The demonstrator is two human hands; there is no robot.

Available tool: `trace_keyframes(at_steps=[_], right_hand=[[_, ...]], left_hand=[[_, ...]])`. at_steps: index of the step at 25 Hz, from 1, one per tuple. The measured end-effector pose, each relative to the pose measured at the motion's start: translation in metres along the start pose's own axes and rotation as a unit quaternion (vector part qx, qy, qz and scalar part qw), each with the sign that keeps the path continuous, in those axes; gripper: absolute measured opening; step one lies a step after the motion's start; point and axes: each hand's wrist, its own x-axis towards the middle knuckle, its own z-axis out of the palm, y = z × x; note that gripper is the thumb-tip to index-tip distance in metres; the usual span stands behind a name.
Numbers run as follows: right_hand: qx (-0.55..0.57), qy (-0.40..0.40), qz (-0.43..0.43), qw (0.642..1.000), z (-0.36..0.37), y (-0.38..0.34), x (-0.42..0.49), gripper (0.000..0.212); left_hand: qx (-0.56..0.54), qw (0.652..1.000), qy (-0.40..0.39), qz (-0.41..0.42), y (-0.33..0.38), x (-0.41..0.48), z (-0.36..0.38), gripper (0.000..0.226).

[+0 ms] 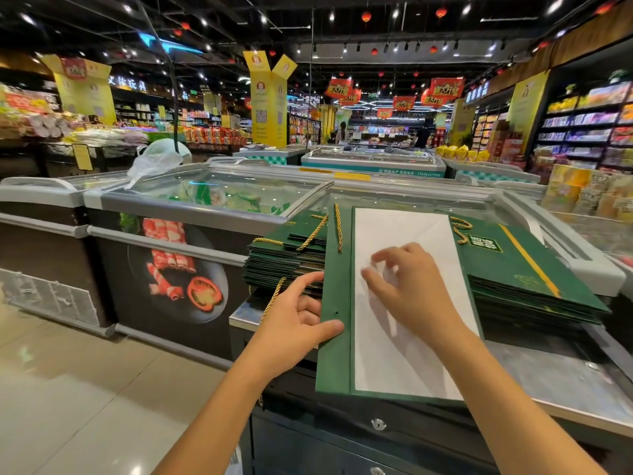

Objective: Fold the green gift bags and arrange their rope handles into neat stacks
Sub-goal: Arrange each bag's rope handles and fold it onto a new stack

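A supermarket: chest freezers (212, 197), stocked shelves (582, 128), hanging banners (445, 88).

A dark cabinet with a scuffed grey metal top (565, 378) stands in front of you. On it, a stack of folded green paper gift bags (284, 265) sits to your left and a second green stack (534, 303) to your right. Between them lies a flattened green bag with a white panel (335, 354), overhanging the near edge

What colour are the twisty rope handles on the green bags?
Gold. The rope handles show best in the head view, lying on the green bag.
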Motion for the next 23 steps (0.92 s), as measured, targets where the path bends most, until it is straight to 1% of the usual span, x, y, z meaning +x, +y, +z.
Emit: trace_keyframes(at_steps=[4, 5, 6, 7, 8, 9, 11, 12, 14, 15, 16, 18, 20, 21, 23], right_hand=[[-0.037, 0.005, 0.018, 0.999, 0.025, -0.032, 0.048, 0.051], [-0.061, 0.011, 0.024, 0.998, 0.03, -0.039, 0.057, 0.051], [-0.087, 0.012, 0.03, 0.996, 0.034, -0.046, 0.064, 0.046], [-0.099, 0.003, 0.034, 0.995, 0.039, -0.052, 0.07, 0.037], [-0.085, -0.007, 0.04, 0.996, 0.042, -0.058, 0.074, 0.027], [-0.043, -0.02, 0.054, 0.997, 0.045, -0.06, 0.077, 0.018], [0.092, -0.042, 0.088, 0.991, 0.046, -0.059, 0.08, 0.009], [0.172, -0.044, 0.102, 0.979, 0.044, -0.058, 0.08, 0.011], [0.318, -0.061, 0.119, 0.939, 0.032, -0.056, 0.078, 0.023], [0.364, -0.071, 0.122, 0.921, 0.023, -0.056, 0.076, 0.028], [0.386, -0.079, 0.119, 0.911, 0.014, -0.056, 0.075, 0.031], [0.367, -0.106, 0.08, 0.921, 0.0, -0.051, 0.073, 0.03], [0.301, -0.142, 0.024, 0.943, -0.011, -0.045, 0.068, 0.031], [0.247, -0.148, -0.003, 0.958, -0.014, -0.043, 0.065, 0.028], [0.125, -0.142, -0.06, 0.98, -0.019, -0.04, 0.057, 0.012]], left_hand=[[0.005, 1.0, -0.002, 0.007, -0.003, 0.0, -0.001, 0.075], [0.007, 1.0, 0.001, 0.006, -0.005, 0.001, -0.001, 0.076], [0.008, 1.0, 0.004, 0.006, -0.007, 0.002, -0.001, 0.077], [0.009, 1.0, 0.007, 0.006, -0.008, 0.002, -0.001, 0.078], [0.008, 1.0, 0.008, 0.007, -0.009, 0.002, -0.001, 0.079], [0.004, 1.0, 0.007, 0.008, -0.009, 0.003, -0.001, 0.077], [-0.01, 1.0, 0.004, 0.013, -0.008, 0.001, 0.0, 0.072], [-0.014, 1.0, 0.004, 0.017, -0.008, 0.001, -0.001, 0.071], [-0.015, 1.0, 0.006, 0.022, -0.008, 0.001, -0.001, 0.07], [-0.012, 1.0, 0.008, 0.022, -0.009, 0.002, -0.002, 0.071], [-0.006, 1.0, 0.011, 0.02, -0.01, 0.003, -0.002, 0.072], [0.0, 1.0, 0.015, 0.011, -0.011, 0.004, -0.001, 0.075], [-0.009, 1.0, 0.015, 0.006, -0.01, 0.005, -0.001, 0.074], [-0.012, 1.0, 0.014, 0.007, -0.01, 0.005, 0.0, 0.073], [-0.009, 1.0, 0.014, 0.011, -0.009, 0.005, -0.001, 0.072]])
